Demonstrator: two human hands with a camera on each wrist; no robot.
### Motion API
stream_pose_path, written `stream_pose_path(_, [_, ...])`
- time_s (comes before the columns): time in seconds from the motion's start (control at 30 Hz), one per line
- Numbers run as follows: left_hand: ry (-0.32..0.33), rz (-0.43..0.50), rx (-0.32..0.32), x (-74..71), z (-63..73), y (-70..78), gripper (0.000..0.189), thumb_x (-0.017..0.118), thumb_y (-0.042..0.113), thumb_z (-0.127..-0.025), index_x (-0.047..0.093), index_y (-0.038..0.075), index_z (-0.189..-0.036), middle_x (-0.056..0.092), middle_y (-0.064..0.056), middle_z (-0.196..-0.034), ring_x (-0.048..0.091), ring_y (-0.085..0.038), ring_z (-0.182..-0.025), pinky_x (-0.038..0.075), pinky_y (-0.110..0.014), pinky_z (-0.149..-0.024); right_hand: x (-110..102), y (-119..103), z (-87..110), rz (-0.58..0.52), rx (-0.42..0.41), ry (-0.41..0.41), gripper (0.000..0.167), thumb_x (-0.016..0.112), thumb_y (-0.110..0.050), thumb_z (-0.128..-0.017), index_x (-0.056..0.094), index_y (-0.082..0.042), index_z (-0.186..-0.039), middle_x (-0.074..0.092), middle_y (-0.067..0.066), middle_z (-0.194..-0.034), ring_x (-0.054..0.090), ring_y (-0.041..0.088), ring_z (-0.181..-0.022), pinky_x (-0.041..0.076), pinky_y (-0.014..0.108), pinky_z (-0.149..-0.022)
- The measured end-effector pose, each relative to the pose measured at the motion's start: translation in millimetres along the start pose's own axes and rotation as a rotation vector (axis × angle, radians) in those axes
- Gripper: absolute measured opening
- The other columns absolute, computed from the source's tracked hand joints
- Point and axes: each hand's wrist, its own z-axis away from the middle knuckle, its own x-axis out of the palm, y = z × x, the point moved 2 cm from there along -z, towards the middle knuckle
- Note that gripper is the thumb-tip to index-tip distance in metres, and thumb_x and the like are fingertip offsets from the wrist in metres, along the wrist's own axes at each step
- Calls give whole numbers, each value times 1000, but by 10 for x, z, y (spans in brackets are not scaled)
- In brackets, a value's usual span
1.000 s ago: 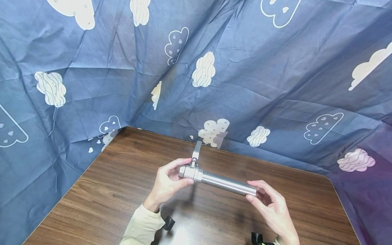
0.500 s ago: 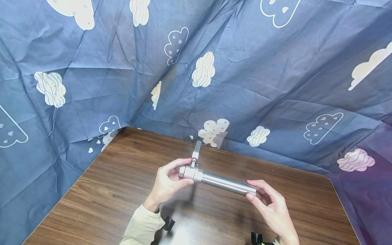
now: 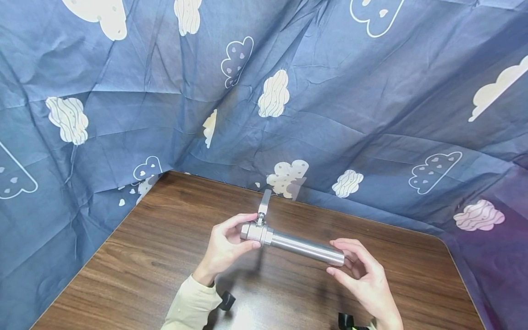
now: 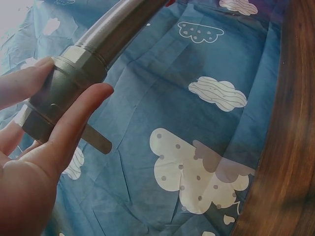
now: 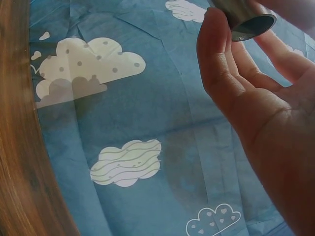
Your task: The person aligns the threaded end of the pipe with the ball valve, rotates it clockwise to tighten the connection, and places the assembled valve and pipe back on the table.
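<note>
My left hand (image 3: 222, 247) grips a steel ball valve (image 3: 255, 233) between thumb and fingers. Its flat lever (image 3: 265, 201) sticks out crosswise, pointing away from me. From the valve's other end runs a smooth steel pipe (image 3: 305, 247), slanting down to the right above the table. In the left wrist view, my thumb lies along the valve body (image 4: 64, 88) and the fingers are on its far side. My right hand (image 3: 367, 275) is spread loosely around the pipe's free end, thumb a little off it. The right wrist view shows that end's hollow opening (image 5: 253, 27).
A brown wood-grain table (image 3: 136, 256) lies below both hands. Blue cloth with white clouds (image 3: 330, 91) hangs along its back and sides. Black wrist mounts (image 3: 227, 300) show below each hand.
My right thumb has come off the pipe end and the fingers have spread a little. The left hand, valve and pipe have stayed practically in place.
</note>
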Motion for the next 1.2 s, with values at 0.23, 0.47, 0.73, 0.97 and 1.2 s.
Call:
stream_pose_path(0.23, [23, -14, -21, 4, 5, 7, 57, 73, -17, -70, 51, -20, -122, 64, 1, -120, 63, -10, -104, 58, -23, -87, 5, 3, 0, -27, -24, -7, 57, 60, 38, -63, 48, 23, -117, 54, 22, -124, 64, 17, -109, 56, 22, -90])
stream_pose_path(0.47, [27, -13, -21, -2, 6, -6, 56, 72, -18, -70, 51, -20, -122, 64, 1, -119, 63, -10, -103, 58, -24, -87, 0, -10, 11, 10, 7, 18, 54, 61, 36, -64, 53, 18, -115, 57, 18, -120, 65, 14, -105, 56, 20, -89])
stream_pose_path(0.73, [37, -24, -55, 1, 3, 18, 57, 74, -15, -70, 52, -19, -123, 65, 1, -118, 64, -10, -102, 58, -24, -86, 9, -34, 10, 48, 50, 36, 52, 64, 33, -66, 55, 15, -114, 60, 16, -118, 65, 12, -100, 56, 18, -86])
stream_pose_path(0.97, [39, -26, -73, -4, 6, 14, 58, 75, -13, -70, 52, -19, -123, 65, 2, -118, 63, -10, -102, 58, -23, -86, 13, -41, -3, 45, 64, 37, 52, 63, 33, -67, 56, 14, -115, 60, 17, -117, 66, 11, -99, 56, 18, -85])
stream_pose_path(1.2, [33, -23, -49, -3, 3, 24, 58, 74, -15, -70, 52, -19, -123, 64, 1, -119, 63, -10, -103, 58, -23, -86, 11, -44, 0, 75, 103, 42, 50, 66, 28, -70, 55, 13, -116, 61, 12, -116, 66, 9, -98, 56, 18, -85])
